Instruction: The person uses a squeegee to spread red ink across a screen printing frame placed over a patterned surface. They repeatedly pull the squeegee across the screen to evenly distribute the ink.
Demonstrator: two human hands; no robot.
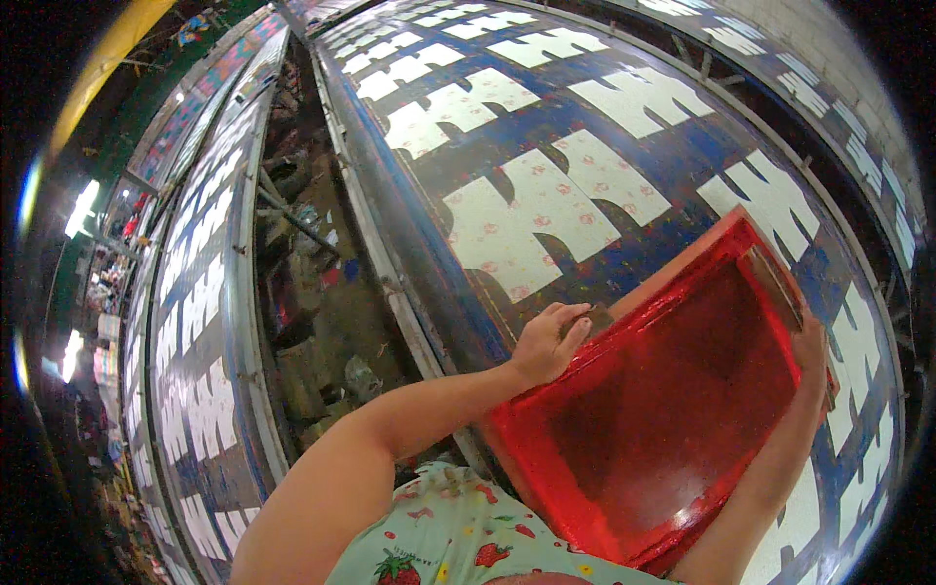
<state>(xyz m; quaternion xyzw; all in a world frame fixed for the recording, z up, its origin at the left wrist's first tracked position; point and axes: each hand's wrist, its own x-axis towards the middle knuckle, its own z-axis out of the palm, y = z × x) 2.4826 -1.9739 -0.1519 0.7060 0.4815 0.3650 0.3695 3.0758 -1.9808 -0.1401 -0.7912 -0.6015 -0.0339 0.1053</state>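
A screen printing frame (639, 292) with red-stained sides and a dark red mesh (673, 409) is tilted over the long table, close to my body. My left hand (551, 343) is closed at its far left side, by a small brown piece on the rim. On the opposite side, my right hand (809, 346) grips the edge, beside a wooden strip; its fingers are partly hidden. Beyond the frame lie white cut fabric pieces (526, 219), flat on the blue-stained tabletop (673, 161). Faint reddish prints show on several of the nearer pieces.
A metal rail (375, 249) edges the table on my left. Past it runs a gap with clutter (312, 229) and a second long table (229, 322) with white pieces. Another table (829, 107) stands at the far right. Lit tubes (82, 209) hang at left.
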